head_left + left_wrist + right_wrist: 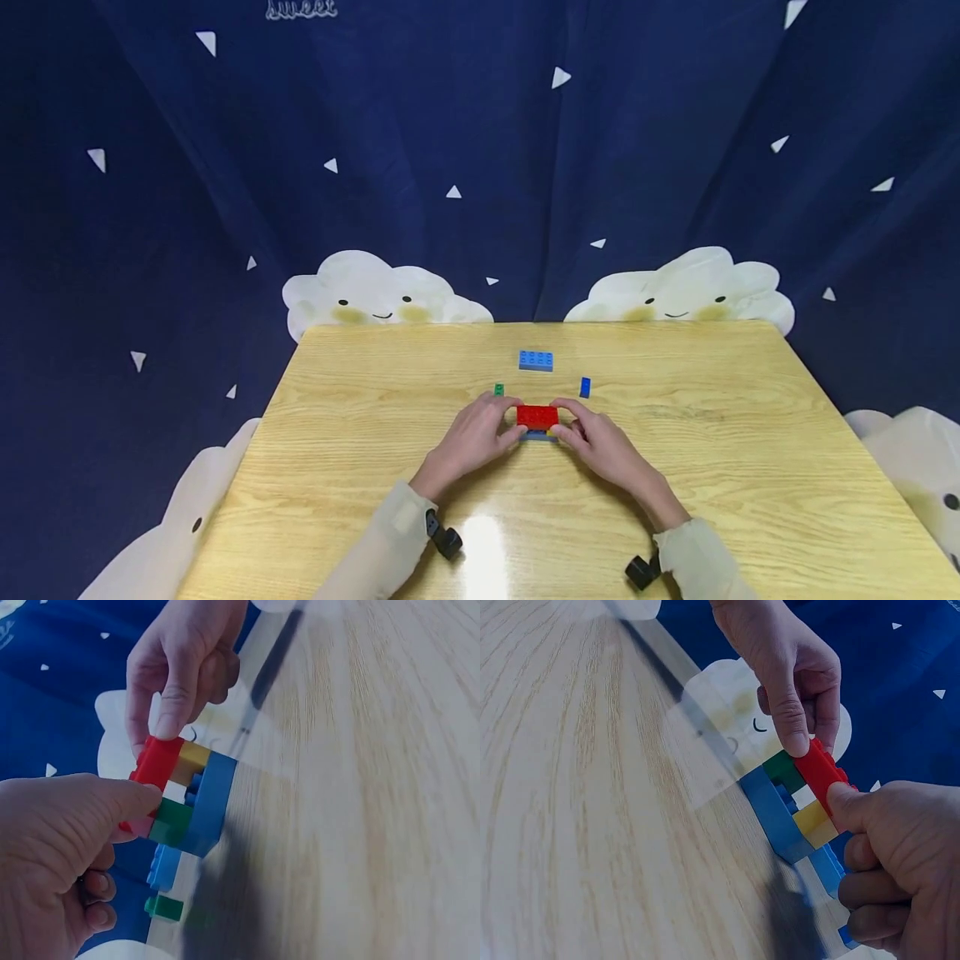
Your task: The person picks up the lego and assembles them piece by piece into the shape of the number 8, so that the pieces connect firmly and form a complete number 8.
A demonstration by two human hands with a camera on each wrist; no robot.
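Both hands pinch a red brick [537, 417] by its two ends, the left hand [477, 431] at its left end and the right hand [602, 443] at its right. Under the red brick stand a green brick [171, 822] at the left end and a yellow brick [815, 824] at the right end, with a gap between them. These two sit on a long blue brick [211, 801] at the bottom, whose studs show in the gap. Each thumb lies on the near side of the red brick.
Behind the stack on the wooden table [360, 383] lies another blue brick [536, 360]. A small green brick [498, 389] is beyond the left hand, and a small dark blue brick [585, 387] beyond the right. A dark blue curtain [480, 150] hangs along the far edge.
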